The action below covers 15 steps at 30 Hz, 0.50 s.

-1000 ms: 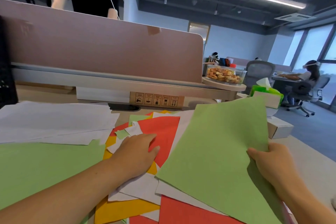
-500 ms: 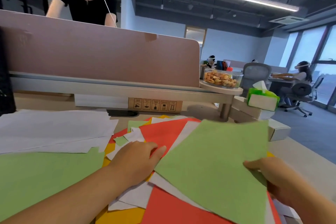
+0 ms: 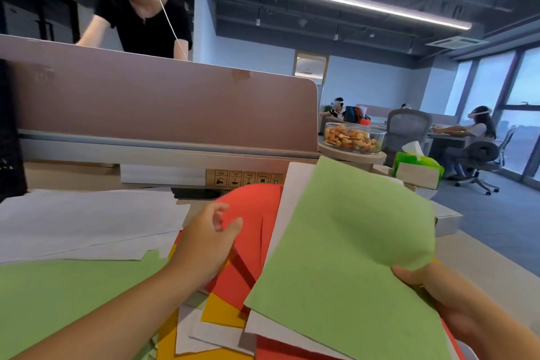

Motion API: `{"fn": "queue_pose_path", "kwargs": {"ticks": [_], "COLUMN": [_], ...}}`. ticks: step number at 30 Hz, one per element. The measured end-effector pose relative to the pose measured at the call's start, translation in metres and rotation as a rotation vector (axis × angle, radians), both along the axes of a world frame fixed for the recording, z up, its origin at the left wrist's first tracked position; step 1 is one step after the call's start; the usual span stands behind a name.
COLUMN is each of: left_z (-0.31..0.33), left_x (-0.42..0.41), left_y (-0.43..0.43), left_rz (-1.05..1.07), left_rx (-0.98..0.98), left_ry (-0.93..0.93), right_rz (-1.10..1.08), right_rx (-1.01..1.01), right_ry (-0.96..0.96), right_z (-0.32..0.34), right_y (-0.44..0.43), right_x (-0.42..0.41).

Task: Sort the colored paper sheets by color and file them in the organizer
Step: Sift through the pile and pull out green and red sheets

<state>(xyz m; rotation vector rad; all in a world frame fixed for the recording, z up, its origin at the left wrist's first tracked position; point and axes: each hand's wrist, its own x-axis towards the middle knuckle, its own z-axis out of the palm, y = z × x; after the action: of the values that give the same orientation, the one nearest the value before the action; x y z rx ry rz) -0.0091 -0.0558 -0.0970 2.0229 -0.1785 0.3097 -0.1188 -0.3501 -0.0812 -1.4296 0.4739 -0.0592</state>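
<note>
My right hand (image 3: 444, 295) grips the right edge of a green sheet (image 3: 344, 257) and holds it raised, with a white sheet (image 3: 295, 193) just behind it. My left hand (image 3: 204, 245) holds the left side of a red sheet (image 3: 254, 213), which bulges upward; its fingers curl at the edge. Beneath lie mixed yellow (image 3: 222, 313), white and red sheets. A sorted pile of green paper (image 3: 67, 298) lies at the left, and white sheets (image 3: 84, 219) are stacked behind it. A black organizer (image 3: 10, 137) shows partly at the far left edge.
A pink desk divider (image 3: 163, 105) runs across the back, with a person standing behind it. At the right stand a glass bowl of snacks (image 3: 352, 137), a green tissue box (image 3: 418, 169) and a white carton (image 3: 447, 219). Beyond are office chairs and seated people.
The left hand went from lying flat on the pile to lifting the red sheet, which now bows upward. The right hand raised the green sheet higher, and the view tilted up.
</note>
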Motion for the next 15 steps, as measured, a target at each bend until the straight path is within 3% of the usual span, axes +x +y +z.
{"fn": "queue_pose_path", "kwargs": {"ticks": [2, 5, 7, 10, 15], "left_z": [0.009, 0.020, 0.020, 0.011, 0.001], "left_x": [-0.002, -0.006, -0.003, 0.001, 0.003], "left_y": [-0.001, -0.002, 0.000, 0.000, -0.004], "left_rz": [0.017, -0.103, -0.225, -0.366, -0.310], "left_rx": [-0.146, -0.649, -0.865, -0.827, -0.543], "left_ry": [0.070, 0.246, 0.444, 0.604, 0.465], "right_rz": [0.005, -0.018, -0.020, -0.028, -0.048], "right_rx": [0.014, 0.027, 0.044, 0.073, -0.034], "right_ry": [0.000, 0.000, 0.011, 0.013, 0.070], "right_z": [0.000, 0.000, 0.000, 0.000, -0.005], "right_y": [-0.001, 0.000, 0.002, 0.004, 0.012], "right_x": [0.001, 0.000, 0.001, 0.002, 0.004]}}
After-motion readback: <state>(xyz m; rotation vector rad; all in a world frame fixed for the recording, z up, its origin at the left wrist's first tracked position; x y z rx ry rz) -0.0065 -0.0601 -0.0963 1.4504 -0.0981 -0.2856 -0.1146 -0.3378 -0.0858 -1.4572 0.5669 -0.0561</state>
